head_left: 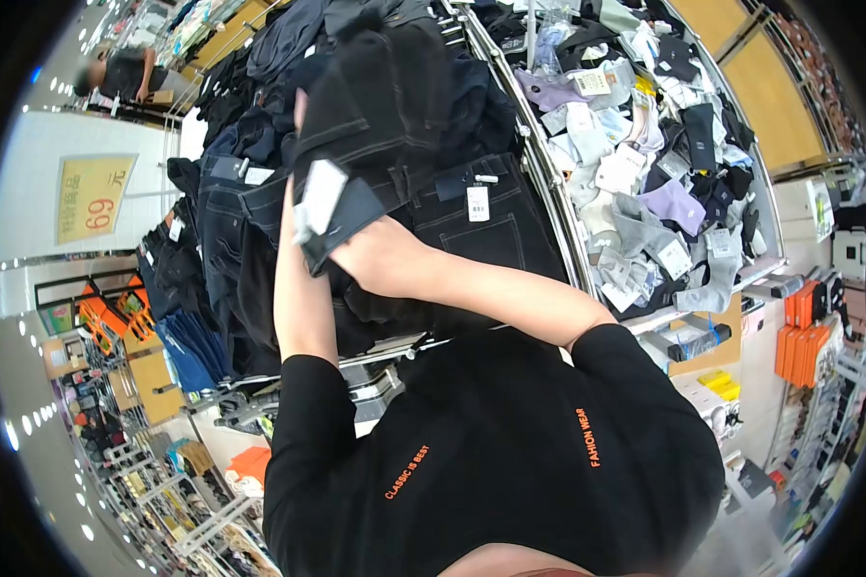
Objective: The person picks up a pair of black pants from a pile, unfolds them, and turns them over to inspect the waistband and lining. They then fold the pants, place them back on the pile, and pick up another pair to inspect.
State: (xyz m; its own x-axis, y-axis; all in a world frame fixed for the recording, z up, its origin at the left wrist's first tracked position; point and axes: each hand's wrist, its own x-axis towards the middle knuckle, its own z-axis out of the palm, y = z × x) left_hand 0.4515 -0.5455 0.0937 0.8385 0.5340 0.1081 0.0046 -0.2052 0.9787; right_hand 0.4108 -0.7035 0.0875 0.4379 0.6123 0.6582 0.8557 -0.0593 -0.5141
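Observation:
A pair of black jeans [375,106] with pale stitching is lifted over a pile of dark trousers, its upper part blurred. My right hand [373,258] is closed on the dark waistband corner, beside a white tag [325,190]. My left hand [301,108] reaches up under the same jeans and bears them from below; most of it is hidden behind the cloth, with only a bit of finger showing at the left edge. Another pair of black jeans [481,231] with a white label lies flat to the right of my hands.
A bin of loose socks [678,183] stands to the right, behind a metal rail [539,154]. On the left hangs a price sign [96,197] reading 69. Blue jeans [191,346] lie at the pile's lower left. Another person [125,75] is at the far upper left.

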